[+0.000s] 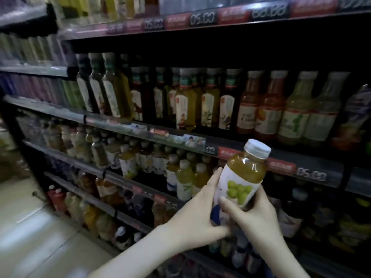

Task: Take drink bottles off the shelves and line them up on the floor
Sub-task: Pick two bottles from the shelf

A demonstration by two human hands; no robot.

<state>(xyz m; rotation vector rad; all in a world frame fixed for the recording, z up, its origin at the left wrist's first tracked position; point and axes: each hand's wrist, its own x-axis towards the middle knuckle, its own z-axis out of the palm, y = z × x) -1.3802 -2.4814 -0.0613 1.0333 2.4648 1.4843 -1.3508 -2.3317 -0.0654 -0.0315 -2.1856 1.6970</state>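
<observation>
Before the shelves (pixel 112 123), we hold the juice bottle (pixel 241 177) slightly tilted, clear of the rail. Left hand (pixel 200 213) curls round the label side, right hand (pixel 255 215) wraps the lower body. Judged full, fairly heavy, rigid plastic, slick sleeve; a mid-body grip seems safest.

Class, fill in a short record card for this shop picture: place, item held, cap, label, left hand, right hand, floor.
place: drink shelves stocked with bottles, price strips on the rails
item held: juice bottle, slightly tilted, in front of the shelves
cap: white
label: white, with green fruit
left hand: grips the bottle's lower left side
right hand: grips its lower right side, fingers across the label
floor: pale, lower left, blurred
</observation>
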